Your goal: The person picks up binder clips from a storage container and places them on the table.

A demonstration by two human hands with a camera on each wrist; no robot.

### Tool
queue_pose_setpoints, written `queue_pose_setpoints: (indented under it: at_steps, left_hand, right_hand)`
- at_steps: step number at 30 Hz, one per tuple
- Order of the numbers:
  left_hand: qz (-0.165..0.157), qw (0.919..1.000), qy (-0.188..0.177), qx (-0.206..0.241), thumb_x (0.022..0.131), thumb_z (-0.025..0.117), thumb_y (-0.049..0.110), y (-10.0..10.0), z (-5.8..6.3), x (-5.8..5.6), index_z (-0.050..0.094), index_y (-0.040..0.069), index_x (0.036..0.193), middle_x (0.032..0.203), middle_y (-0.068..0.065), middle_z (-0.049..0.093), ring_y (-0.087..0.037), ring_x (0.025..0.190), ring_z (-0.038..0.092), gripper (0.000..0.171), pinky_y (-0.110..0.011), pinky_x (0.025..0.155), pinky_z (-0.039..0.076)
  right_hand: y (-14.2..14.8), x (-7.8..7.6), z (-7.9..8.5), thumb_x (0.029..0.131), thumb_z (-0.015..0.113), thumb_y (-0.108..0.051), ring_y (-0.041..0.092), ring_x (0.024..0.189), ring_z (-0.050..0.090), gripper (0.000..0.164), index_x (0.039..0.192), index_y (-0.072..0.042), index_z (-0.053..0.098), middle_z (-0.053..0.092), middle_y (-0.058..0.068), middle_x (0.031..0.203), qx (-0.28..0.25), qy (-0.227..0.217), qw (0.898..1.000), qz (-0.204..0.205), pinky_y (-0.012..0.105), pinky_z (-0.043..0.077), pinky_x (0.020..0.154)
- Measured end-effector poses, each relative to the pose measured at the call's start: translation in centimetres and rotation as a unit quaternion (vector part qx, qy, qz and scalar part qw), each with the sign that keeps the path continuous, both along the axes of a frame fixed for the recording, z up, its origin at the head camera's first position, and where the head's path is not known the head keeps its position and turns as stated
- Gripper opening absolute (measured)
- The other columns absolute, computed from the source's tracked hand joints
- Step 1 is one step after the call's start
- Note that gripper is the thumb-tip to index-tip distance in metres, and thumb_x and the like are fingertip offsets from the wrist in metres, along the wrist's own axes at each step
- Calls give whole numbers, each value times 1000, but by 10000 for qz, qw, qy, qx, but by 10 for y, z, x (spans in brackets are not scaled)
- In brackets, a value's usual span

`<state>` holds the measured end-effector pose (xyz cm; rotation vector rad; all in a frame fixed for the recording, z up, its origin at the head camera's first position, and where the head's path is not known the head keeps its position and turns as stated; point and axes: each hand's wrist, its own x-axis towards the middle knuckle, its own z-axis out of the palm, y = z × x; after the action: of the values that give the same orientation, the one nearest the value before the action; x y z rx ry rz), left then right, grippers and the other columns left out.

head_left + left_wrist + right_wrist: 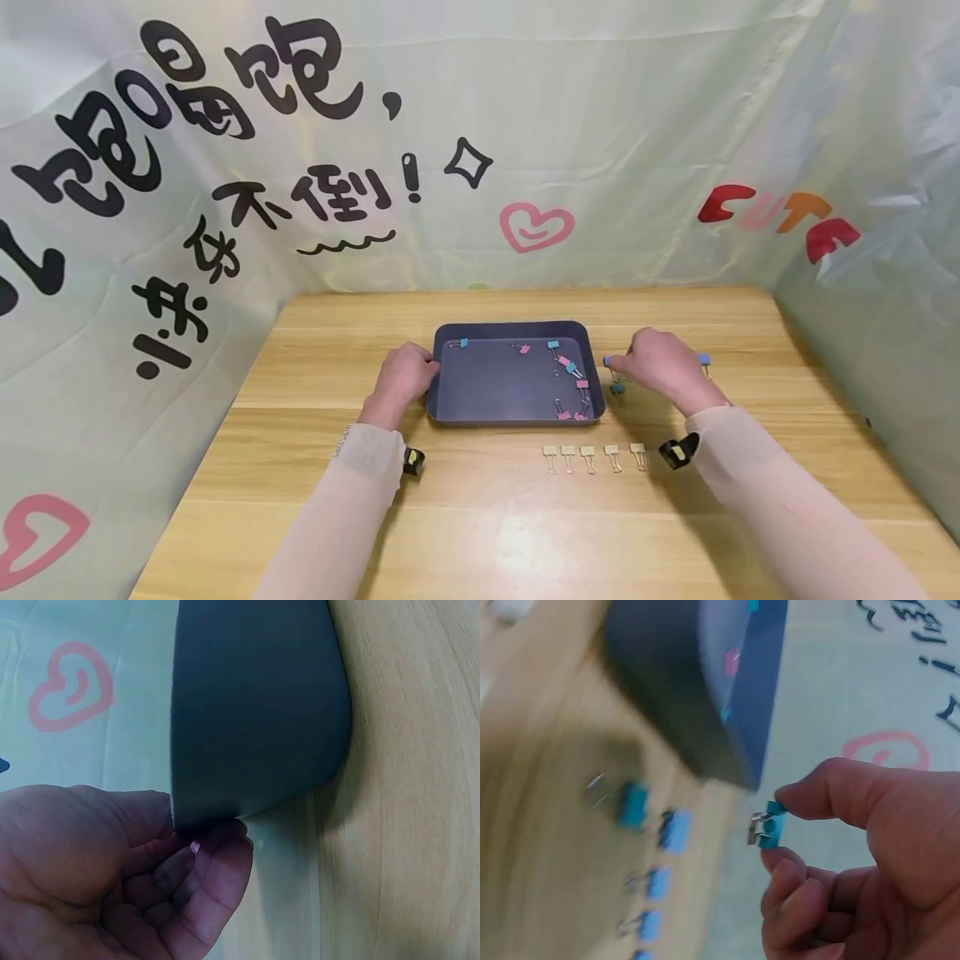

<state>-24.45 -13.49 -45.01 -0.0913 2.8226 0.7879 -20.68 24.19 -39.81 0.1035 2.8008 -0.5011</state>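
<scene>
My left hand grips the left edge of a dark grey tray, thumb and fingers at its rim. In the left wrist view a small pink speck shows by those fingers. My right hand is raised just right of the tray. Thumb and finger pinch a teal binder clip, hidden in the head view. Below that hand, another teal binder clip lies on the table beside several blue binder clips. Inside the tray lie pink binder clips and blue-teal ones, mostly along its right side.
Several cream binder clips form a row on the wooden table in front of the tray. A blue clip shows to the right of my right hand. A printed cloth walls in the back and sides.
</scene>
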Motion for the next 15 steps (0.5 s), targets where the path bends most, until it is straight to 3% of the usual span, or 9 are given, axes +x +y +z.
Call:
queue_pose_setpoints:
  at_steps: [4, 6, 12, 15]
  left_hand:
    - [-9, 10000, 17, -26, 106, 61, 21, 0, -1, 0, 81, 9, 90, 69, -2, 66, -20, 67, 60, 28, -29, 60, 43]
    - [-9, 10000, 47, -52, 106, 61, 21, -1, -1, 0, 82, 10, 93, 71, -2, 67, -20, 68, 60, 27, -29, 61, 44]
    - [-12, 10000, 14, -39, 106, 61, 22, -1, -1, 1, 82, 9, 96, 75, -3, 70, -19, 70, 61, 27, -30, 61, 44]
    - [-15, 10000, 21, -20, 106, 61, 22, 0, -1, 0, 83, 9, 97, 76, -2, 71, -19, 70, 61, 27, -29, 61, 45]
  right_hand:
    - [16, 3, -13, 97, 64, -41, 19, 61, 45, 40, 68, -16, 49, 42, -2, 64, 121, -224, 9997, -12, 51, 50, 66]
    - [20, 3, -20, 96, 64, -36, 18, 61, 44, 37, 68, -16, 48, 40, -1, 64, 106, -298, 9995, -50, 37, 40, 59]
    - [27, 4, -35, 96, 67, -35, 17, 62, 46, 32, 77, -13, 54, 47, 1, 69, -25, -389, 9992, -119, 33, 40, 57]
    - [28, 5, -38, 94, 69, -34, 16, 60, 44, 34, 72, -15, 51, 46, 0, 66, -38, -381, 9991, -167, 32, 39, 56]
